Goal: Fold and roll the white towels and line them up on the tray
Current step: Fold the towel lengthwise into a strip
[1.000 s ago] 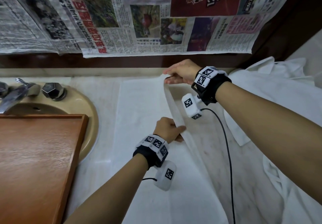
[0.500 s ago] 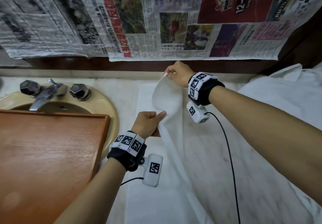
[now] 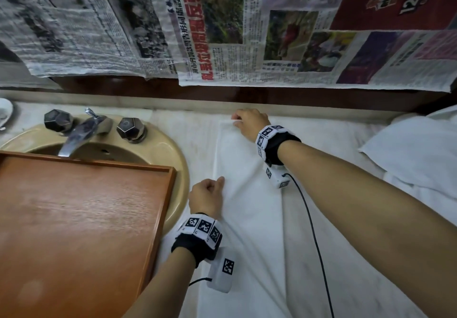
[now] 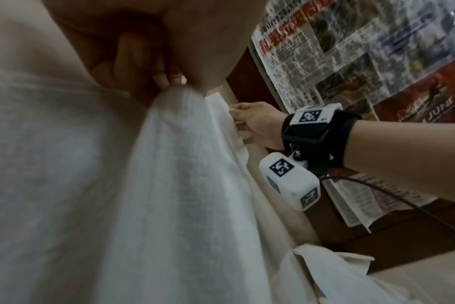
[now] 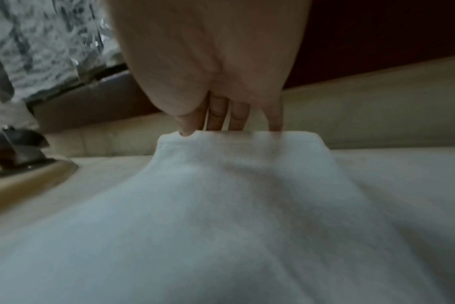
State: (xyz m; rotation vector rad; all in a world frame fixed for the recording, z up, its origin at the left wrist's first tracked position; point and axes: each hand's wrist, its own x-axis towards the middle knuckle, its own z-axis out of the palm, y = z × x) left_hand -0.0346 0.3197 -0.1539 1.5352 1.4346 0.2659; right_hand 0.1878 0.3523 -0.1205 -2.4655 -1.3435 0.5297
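Marble counter [image 3: 202, 130], newspaper [image 3: 247, 33] on wall. Wooden tray [image 3: 74, 219] sat over sink [image 3: 173, 149], nothing in it. Left hand [image 3: 206, 197] and right hand [image 3: 249, 122] both pinched towel [image 3: 247, 194] edge, towel beside tray.

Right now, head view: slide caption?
Both hands pinch a towel fold on the counter beside the tray.
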